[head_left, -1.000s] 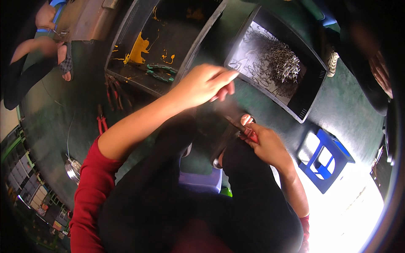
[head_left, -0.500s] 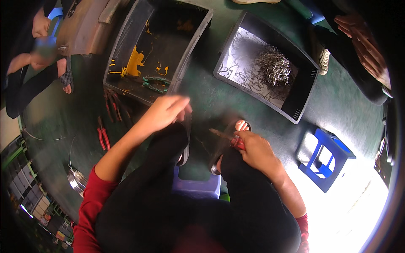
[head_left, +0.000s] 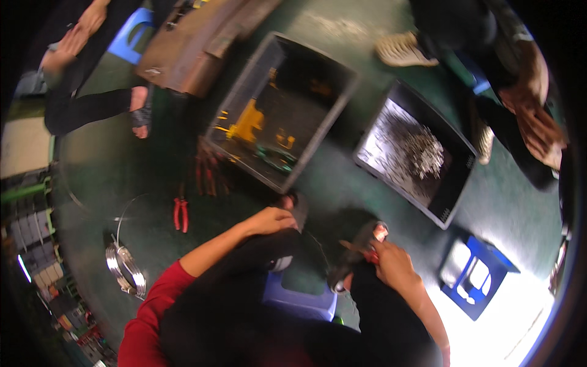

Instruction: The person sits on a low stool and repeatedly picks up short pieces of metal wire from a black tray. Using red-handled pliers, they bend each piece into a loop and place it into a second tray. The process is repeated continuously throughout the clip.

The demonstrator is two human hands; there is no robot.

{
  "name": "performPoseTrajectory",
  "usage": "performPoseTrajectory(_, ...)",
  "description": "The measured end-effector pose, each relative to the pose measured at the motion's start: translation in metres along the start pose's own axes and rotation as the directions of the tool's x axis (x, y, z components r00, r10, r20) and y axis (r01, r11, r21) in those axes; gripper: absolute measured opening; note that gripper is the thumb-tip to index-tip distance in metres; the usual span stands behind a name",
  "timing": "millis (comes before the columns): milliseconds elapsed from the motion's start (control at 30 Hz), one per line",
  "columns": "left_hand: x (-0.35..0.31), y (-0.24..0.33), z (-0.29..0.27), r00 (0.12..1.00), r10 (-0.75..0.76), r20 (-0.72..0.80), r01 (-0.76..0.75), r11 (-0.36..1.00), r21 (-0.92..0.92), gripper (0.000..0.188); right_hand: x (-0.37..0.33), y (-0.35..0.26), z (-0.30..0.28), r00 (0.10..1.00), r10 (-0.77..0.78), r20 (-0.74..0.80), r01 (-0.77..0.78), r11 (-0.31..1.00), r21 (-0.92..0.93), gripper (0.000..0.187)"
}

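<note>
My right hand (head_left: 396,264) is closed around red-handled pliers (head_left: 371,255), whose brownish jaws point left above my right foot. My left hand (head_left: 271,221) lies over my left knee, its fingers loosely bent, with nothing visible in them. A thin wire (head_left: 319,244) shows faintly on the dark green floor between my feet. Ahead of my left hand is a black crate (head_left: 318,144) with yellow stains and green-handled pliers (head_left: 274,160) inside. Another black crate (head_left: 400,194), ahead and to the right, holds a pile of small bent metal pieces (head_left: 424,153) on a white lining.
Red pliers (head_left: 181,214) and a coil of wire (head_left: 125,269) lie on the floor to the left. More pliers (head_left: 208,168) rest by the stained crate. A blue stool (head_left: 474,278) is at right. Other people's hands (head_left: 532,119) appear at right and far left, near a brown box (head_left: 183,61).
The view has shifted, so the crates and floor items appear lower and further right. My left hand has come down onto my knee. The pliers remain in my right hand.
</note>
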State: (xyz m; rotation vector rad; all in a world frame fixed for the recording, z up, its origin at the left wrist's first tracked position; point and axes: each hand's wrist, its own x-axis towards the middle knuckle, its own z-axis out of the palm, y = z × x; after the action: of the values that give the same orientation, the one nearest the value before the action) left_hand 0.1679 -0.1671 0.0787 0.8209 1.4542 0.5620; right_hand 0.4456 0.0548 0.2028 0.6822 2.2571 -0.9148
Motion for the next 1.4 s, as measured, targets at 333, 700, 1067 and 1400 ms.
performPoseTrajectory(333, -0.015, -0.012, -0.008, 0.992, 0.020, -0.124, -0.046, 0.975, -0.216, 0.039, -0.013, 0.017, 0.003, 0.998, 0.029, -0.059, -0.034, 0.995, -0.091, 0.034)
performPoseTrajectory(700, 0.004, -0.012, -0.009, 0.996, 0.079, -0.043, -0.084, 0.989, -0.124, 0.043, -0.011, 0.009, 0.000, 0.996, 0.065, -0.056, -0.070, 0.993, -0.093, 0.027)
performPoseTrajectory(1067, 0.013, -0.009, -0.025, 0.998, 0.050, 0.041, -0.043, 0.986, -0.158, 0.041, -0.008, 0.014, 0.003, 0.996, 0.077, -0.033, -0.080, 0.992, -0.101, 0.032)
performPoseTrajectory(1400, 0.012, -0.007, -0.029, 0.992, 0.113, 0.058, -0.104, 0.986, -0.128, 0.041, 0.004, 0.015, 0.011, 0.994, 0.087, 0.069, -0.072, 0.976, -0.204, 0.029)
